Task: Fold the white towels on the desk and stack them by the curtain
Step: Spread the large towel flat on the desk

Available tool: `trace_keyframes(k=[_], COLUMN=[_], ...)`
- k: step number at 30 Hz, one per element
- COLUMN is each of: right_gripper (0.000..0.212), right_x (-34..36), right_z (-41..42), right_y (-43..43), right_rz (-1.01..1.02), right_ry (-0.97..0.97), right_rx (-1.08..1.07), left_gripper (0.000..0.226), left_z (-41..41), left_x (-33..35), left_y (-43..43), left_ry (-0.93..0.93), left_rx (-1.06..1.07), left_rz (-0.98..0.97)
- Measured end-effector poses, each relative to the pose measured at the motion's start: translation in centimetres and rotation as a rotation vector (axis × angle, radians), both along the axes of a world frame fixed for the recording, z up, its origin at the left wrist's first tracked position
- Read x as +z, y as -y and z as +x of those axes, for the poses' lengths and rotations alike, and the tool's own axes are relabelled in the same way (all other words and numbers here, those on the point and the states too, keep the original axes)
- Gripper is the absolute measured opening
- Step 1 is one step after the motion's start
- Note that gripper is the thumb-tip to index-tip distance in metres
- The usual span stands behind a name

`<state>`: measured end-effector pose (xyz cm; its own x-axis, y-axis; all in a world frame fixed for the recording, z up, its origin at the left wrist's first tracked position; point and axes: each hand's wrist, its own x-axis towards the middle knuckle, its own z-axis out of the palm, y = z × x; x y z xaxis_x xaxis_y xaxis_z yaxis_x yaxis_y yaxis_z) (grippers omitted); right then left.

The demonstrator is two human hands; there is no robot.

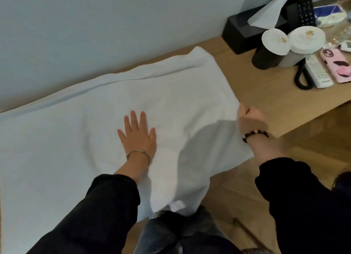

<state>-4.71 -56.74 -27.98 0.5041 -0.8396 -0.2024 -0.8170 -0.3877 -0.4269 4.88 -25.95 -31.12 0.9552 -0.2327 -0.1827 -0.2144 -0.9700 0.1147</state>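
A large white towel (79, 132) lies spread across the wooden desk (266, 94), reaching from the left edge of the view to the middle, with its near part hanging over the desk's front edge. My left hand (137, 133) presses flat on the towel's middle, fingers straight and spread. My right hand (250, 118) grips the towel's right edge in a fist, at the desk's front. No curtain is in view.
At the back right stand a black tissue box (245, 33), two paper-capped cups (273, 44), a corded phone (317, 71), a pink phone case (336, 65) and a remote (305, 8). A pale wall (95, 25) runs behind the desk. Wooden floor (237, 196) lies below.
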Motion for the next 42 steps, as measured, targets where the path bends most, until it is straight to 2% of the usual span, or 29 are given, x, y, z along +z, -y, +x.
trace_keyframes(k=[3,7,9,11,13,17,21,25,29,31,33,35,37,40,42], right_gripper=[0.046,0.041,0.045,0.050,0.055,0.057,0.053,0.052,0.055,0.054,0.053,0.052,0.049,0.038,0.038], right_x=[-0.2,-1.5,-1.6,-1.5,-1.6,-2.0,-2.3,-2.4,-2.1,-1.8,-1.2,-0.8,-0.8,-1.1,-1.7], right_z=[-6.0,-6.8,-6.2,-6.2,-6.3,-5.6,-5.9,-6.0,-5.0,-5.1,-5.6,-5.6,-5.2,-5.6,-7.3], right_y=[-2.7,-6.3,-4.9,-1.7,0.9,1.3,0.8,-0.1,0.5,1.4,2.8,3.8,3.4,1.0,-1.1], right_rz=[-0.098,-0.078,-0.135,-0.168,-0.178,-0.183,-0.219,-0.211,-0.219,-0.195,-0.163,-0.162,-0.164,-0.143,-0.201], right_ry=[-0.004,0.020,-0.008,-0.039,-0.073,-0.117,-0.119,-0.096,-0.144,-0.163,-0.192,-0.213,-0.189,0.118,0.235], right_rx=[-0.060,-0.020,0.035,-0.003,-0.073,-0.083,-0.107,-0.076,-0.007,0.085,0.181,0.189,0.116,-0.183,-0.399], left_gripper=[0.065,0.066,0.066,0.066,0.066,0.067,0.069,0.064,0.063,0.061,0.062,0.065,0.070,0.072,0.071], left_z=[-0.4,-0.4,-0.4,-0.4,-0.5,-0.4,-0.5,-0.7,-3.6,-5.4,-5.8,-5.3,-5.2,-5.4,-5.4], left_x=[0.3,0.5,0.5,0.5,0.5,0.5,0.5,0.7,1.4,1.0,0.5,0.3,0.2,0.1,0.0], left_y=[-0.1,-0.1,-0.3,-0.5,-0.5,-0.5,-0.4,0.5,5.4,6.8,6.8,6.6,6.8,7.0,6.9], left_ry=[0.008,0.025,0.034,0.027,0.033,0.026,0.052,0.096,-0.005,-0.062,-0.054,-0.031,-0.012,-0.005,-0.001], left_rx=[0.012,-0.019,-0.032,-0.038,-0.066,-0.116,-0.325,-0.713,-0.706,-0.804,-0.875,-0.882,-0.877,-0.867,-0.856], left_rz=[-0.124,-0.165,-0.196,-0.246,-0.239,-0.131,-0.042,0.084,0.015,0.001,0.009,0.022,0.046,0.060,0.075])
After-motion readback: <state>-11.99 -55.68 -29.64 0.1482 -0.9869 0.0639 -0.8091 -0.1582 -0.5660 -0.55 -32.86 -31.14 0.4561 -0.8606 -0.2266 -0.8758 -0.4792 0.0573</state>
